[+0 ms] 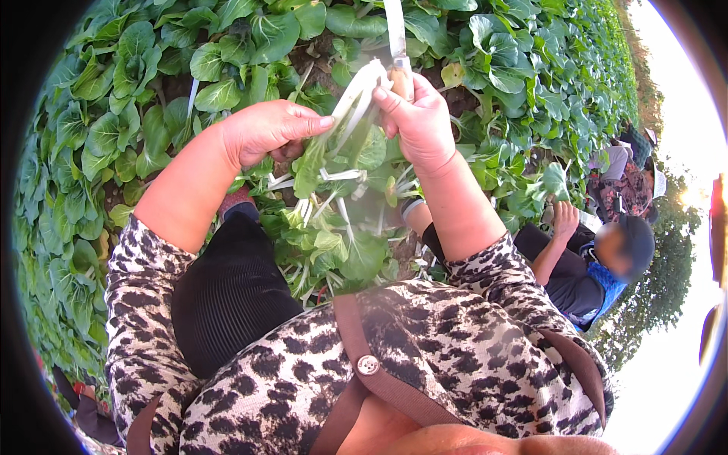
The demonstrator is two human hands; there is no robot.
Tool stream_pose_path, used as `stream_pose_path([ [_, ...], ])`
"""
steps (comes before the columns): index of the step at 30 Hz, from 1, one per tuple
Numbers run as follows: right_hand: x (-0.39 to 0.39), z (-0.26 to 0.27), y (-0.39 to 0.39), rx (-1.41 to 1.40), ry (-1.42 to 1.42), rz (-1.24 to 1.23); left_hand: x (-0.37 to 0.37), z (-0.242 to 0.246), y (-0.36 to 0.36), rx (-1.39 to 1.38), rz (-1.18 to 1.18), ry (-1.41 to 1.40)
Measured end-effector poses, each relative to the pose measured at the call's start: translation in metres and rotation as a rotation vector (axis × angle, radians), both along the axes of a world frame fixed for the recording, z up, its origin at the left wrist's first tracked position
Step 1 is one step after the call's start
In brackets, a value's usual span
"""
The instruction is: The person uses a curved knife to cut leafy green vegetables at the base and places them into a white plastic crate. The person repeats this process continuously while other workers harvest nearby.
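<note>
My right hand [418,114] grips the wooden handle of a knife [397,34], its blade pointing away from me. The same hand's thumb rests by the white root end of a leafy green plant [355,94] with pale stalks. My left hand [278,128] pinches a stalk of that plant between thumb and fingers, while its green leaves hang down between both hands. Below, on the ground between my legs, lie cut leaves and white stalks [344,213].
Dense rows of leafy green plants [125,91] grow ahead and to the left. Close on the right a co-worker [569,261] crouches, holding up a leafy plant [554,182]; other people [625,176] are beyond. Part of another person [94,418] shows at lower left.
</note>
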State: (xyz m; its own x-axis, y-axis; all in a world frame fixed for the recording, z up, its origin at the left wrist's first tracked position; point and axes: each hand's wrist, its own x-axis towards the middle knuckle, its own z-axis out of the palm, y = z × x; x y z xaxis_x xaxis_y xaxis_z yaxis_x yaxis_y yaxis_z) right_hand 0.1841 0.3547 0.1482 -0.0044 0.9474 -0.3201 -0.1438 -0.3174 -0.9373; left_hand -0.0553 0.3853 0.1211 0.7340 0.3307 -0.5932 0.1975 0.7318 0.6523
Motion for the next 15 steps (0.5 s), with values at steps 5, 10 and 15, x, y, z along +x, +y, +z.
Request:
stream_pose_path([
  [5,-0.027,-0.003,-0.011,-0.202,0.069,-0.027,0.007,-0.014,-0.002,0.431,-0.018,-0.052],
  [10,-0.017,-0.025,-0.026,-0.255,-0.212,0.016,0.018,-0.032,-0.006,0.121,0.104,-0.059],
  [15,0.045,-0.093,-0.010,-0.299,-0.974,0.189,0.028,-0.046,0.027,0.369,0.052,0.323],
])
